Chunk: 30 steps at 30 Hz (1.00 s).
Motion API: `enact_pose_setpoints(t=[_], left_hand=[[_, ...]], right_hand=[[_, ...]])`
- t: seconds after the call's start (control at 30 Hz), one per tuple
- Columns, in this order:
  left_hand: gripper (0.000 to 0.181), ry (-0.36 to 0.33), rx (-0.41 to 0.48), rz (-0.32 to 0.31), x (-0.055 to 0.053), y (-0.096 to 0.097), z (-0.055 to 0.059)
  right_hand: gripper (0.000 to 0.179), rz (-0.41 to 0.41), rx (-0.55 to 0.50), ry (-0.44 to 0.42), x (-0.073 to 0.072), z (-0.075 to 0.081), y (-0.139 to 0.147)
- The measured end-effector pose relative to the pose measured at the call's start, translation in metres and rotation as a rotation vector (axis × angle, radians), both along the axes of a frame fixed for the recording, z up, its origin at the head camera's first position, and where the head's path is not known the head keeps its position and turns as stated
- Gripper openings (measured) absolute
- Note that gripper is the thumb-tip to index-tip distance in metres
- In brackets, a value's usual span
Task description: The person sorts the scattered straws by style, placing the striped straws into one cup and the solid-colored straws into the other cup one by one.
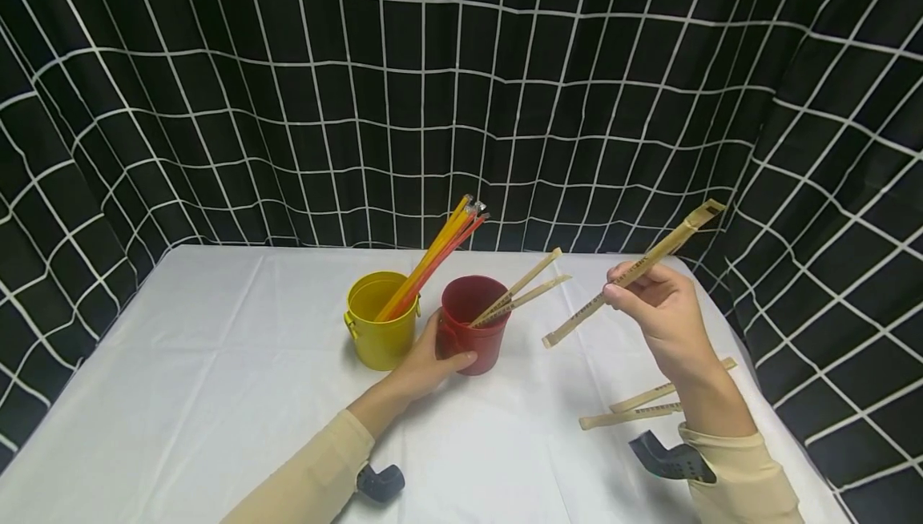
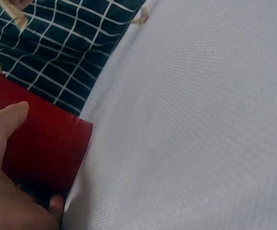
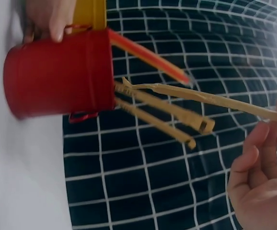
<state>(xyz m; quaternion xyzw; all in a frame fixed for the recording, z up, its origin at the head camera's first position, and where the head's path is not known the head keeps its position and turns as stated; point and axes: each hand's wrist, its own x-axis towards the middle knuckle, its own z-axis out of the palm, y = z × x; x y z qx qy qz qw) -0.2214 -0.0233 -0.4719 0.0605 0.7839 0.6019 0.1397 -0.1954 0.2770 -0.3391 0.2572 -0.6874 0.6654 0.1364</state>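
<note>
Wrapped stick (image 1: pixel 663 247) pinched in right hand (image 1: pixel 671 312), long axis slanted, lower end turned toward red bucket (image 1: pixel 487 348) at left; gap to rim hard to judge. Bucket gripped by left hand (image 1: pixel 424 368), thumb on near side. Two similar sticks (image 1: pixel 537 292) leaned inside, toward right hand.

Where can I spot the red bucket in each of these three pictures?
Head view: the red bucket stands just below centre, beside the yellow bucket.
Left wrist view: at the left edge, tilted and partly cut off.
Right wrist view: in the upper left, on its side in the picture, its mouth facing right.
Shared landmark: the tan sticks poking out of its mouth.
</note>
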Motion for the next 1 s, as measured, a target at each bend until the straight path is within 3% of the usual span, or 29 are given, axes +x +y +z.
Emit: enact_pose_setpoints(t=[0.23, 0.6, 0.87, 1.0], left_hand=[[0.095, -0.005, 0.007, -0.005, 0.0, 0.0, -0.001], [0.094, 0.01, 0.011, -0.009, -0.001, -0.001, 0.0], [0.095, 0.003, 0.009, -0.003, -0.001, 0.0, 0.0], [0.095, 0.001, 0.008, -0.003, -0.001, 0.0, -0.001]], right_hand=[[0.032, 0.013, -0.03, 0.059, -0.003, -0.002, -0.015], [0.027, -0.09, -0.156, 0.083, -0.003, -0.01, -0.035], [0.027, -0.108, -0.151, 0.117, -0.005, -0.018, -0.041], [0.023, -0.095, -0.2, 0.157, -0.007, -0.021, -0.045]])
